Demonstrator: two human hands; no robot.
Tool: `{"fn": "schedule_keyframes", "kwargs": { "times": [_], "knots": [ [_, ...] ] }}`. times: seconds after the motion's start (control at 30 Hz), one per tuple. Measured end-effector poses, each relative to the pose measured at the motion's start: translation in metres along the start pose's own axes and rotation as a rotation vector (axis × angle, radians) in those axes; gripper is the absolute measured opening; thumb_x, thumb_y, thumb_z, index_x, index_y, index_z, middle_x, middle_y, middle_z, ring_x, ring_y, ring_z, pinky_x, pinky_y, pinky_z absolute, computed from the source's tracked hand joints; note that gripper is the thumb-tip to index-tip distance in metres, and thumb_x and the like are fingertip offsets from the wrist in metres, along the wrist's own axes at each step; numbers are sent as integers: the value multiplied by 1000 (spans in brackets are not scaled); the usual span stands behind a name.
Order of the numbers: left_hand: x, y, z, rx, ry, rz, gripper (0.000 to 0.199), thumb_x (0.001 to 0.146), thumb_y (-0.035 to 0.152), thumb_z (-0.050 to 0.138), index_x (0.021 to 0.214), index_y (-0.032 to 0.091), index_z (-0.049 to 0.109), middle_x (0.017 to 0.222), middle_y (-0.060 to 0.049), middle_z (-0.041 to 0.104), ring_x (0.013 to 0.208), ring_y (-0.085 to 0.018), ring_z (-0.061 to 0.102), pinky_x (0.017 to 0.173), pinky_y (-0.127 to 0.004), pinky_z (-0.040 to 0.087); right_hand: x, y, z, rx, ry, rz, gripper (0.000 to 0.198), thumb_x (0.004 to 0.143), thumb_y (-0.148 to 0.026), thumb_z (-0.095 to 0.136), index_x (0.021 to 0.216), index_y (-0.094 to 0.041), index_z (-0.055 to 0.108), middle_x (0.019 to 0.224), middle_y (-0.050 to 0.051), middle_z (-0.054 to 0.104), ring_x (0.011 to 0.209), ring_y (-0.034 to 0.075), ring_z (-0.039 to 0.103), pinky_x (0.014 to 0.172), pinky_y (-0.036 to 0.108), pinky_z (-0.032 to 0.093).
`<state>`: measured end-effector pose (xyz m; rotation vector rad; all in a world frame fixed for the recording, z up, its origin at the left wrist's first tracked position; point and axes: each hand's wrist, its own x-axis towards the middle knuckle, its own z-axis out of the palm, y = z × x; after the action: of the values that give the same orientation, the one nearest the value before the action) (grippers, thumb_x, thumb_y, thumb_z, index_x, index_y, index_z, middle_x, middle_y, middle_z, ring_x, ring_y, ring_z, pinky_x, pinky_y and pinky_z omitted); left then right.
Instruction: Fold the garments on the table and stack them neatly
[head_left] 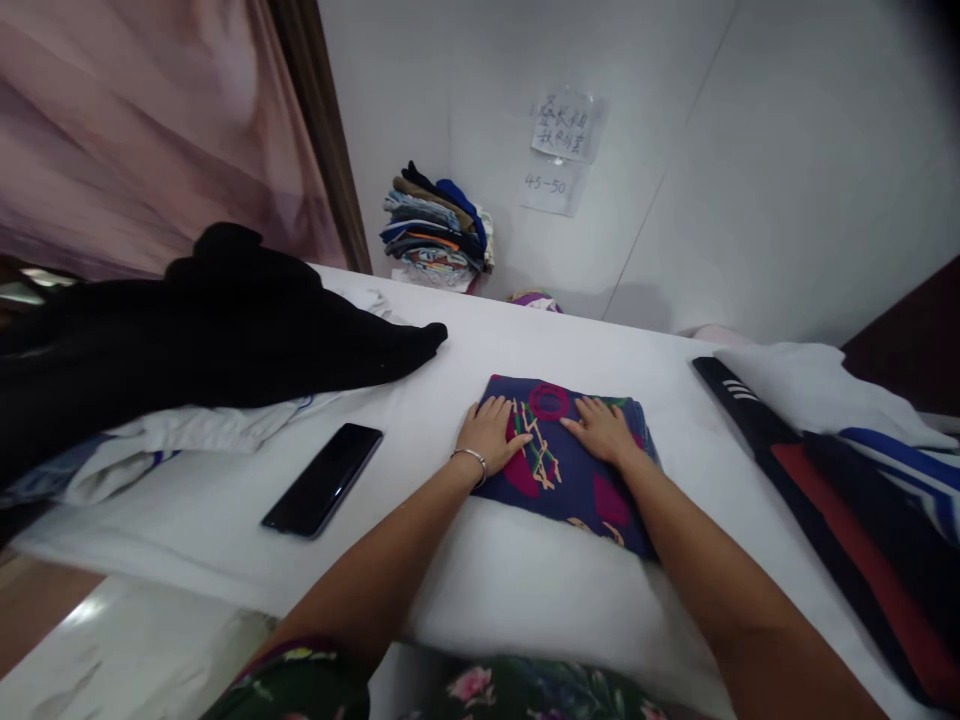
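Observation:
A folded navy garment (551,505) with magenta, green and tan patterns lies flat on the white table in front of me. My left hand (491,435) rests on its left side, fingers stretched out, a silver bracelet at the wrist. On its upper right part lies my right hand (602,430), palm down with the fingers spread. Both hands press on the cloth and neither grips it. Part of the right edge is covered by my right forearm.
Left of the garment is a black phone (324,480). Beyond it, black clothing (225,330) covers white garments. Dark and striped clothes (832,500) lie at the right. A clothes stack (435,225) stands behind the table (585,345); handwritten papers (559,130) hang on the wall.

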<state>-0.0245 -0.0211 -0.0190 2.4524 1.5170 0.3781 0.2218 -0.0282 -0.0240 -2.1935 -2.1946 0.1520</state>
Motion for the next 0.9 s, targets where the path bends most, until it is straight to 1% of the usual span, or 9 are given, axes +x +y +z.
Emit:
{"fn": "schedule_keyframes", "kwargs": {
  "times": [0.1, 0.17, 0.23, 0.37, 0.5, 0.57, 0.7, 0.8, 0.9],
  "knots": [
    [-2, 2, -3, -7, -3, -12, 73, 88, 63, 41, 144, 15, 39, 152, -14, 37, 142, -28, 28, 117, -49, 15, 1, 35, 1, 19, 38, 135, 67, 94, -61, 25, 141, -17, 44, 150, 11, 40, 140, 29, 32, 112, 52, 24],
    [-3, 3, -4, -16, -11, -27, 71, 89, 63, 40, 144, 18, 39, 152, -13, 37, 142, -28, 28, 117, -51, 15, 0, 50, 4, 51, 67, 169, 64, 94, -59, 27, 139, -17, 45, 149, 11, 41, 139, 28, 33, 109, 50, 29],
    [-3, 3, -5, -36, -10, -47, 69, 89, 64, 38, 143, 21, 40, 152, -12, 38, 142, -28, 29, 116, -53, 16, -1, 56, 8, 81, 95, 165, 63, 94, -58, 29, 138, -16, 47, 147, 12, 44, 138, 27, 34, 108, 48, 33],
    [-3, -3, -3, -98, 42, -64, 64, 91, 60, 38, 140, 20, 44, 151, -11, 39, 141, -26, 31, 115, -48, 24, -4, 55, 13, 119, 163, 168, 60, 94, -57, 31, 135, -17, 50, 145, 11, 47, 137, 28, 35, 108, 47, 33],
    [-2, -11, -3, -150, 74, -132, 55, 93, 51, 39, 137, 19, 48, 150, -10, 41, 139, -25, 34, 114, -42, 28, -5, 53, 13, 138, 199, 163, 57, 95, -56, 31, 133, -19, 52, 143, 10, 49, 135, 28, 37, 108, 46, 33],
    [-1, -13, -3, -158, 74, -142, 53, 94, 49, 39, 137, 20, 49, 151, -9, 40, 139, -25, 35, 114, -42, 28, -6, 54, 9, 150, 178, 163, 56, 95, -53, 32, 136, -19, 50, 145, 9, 47, 137, 28, 35, 110, 46, 32],
    [-1, -14, -4, -163, 49, -129, 53, 94, 45, 38, 139, 18, 47, 152, -8, 38, 140, -24, 34, 115, -39, 26, -14, 54, -1, 195, 63, 196, 56, 96, -49, 35, 142, -17, 44, 152, 9, 38, 142, 28, 27, 113, 47, 28],
    [-1, -18, -5, -184, 32, -108, 56, 94, 44, 38, 141, 15, 45, 153, -9, 37, 141, -22, 32, 117, -34, 23, -39, 46, -8, 236, 28, 190, 57, 95, -50, 38, 141, -18, 46, 154, 10, 34, 144, 30, 24, 114, 51, 25],
    [-4, -26, -10, -215, -14, -64, 63, 91, 48, 44, 144, 14, 41, 155, -10, 33, 142, -22, 29, 118, -32, 20, -81, 32, -11, 318, 60, 65, 54, 94, -51, 38, 139, -22, 49, 152, 9, 37, 143, 29, 28, 115, 55, 21]
  ]
}}
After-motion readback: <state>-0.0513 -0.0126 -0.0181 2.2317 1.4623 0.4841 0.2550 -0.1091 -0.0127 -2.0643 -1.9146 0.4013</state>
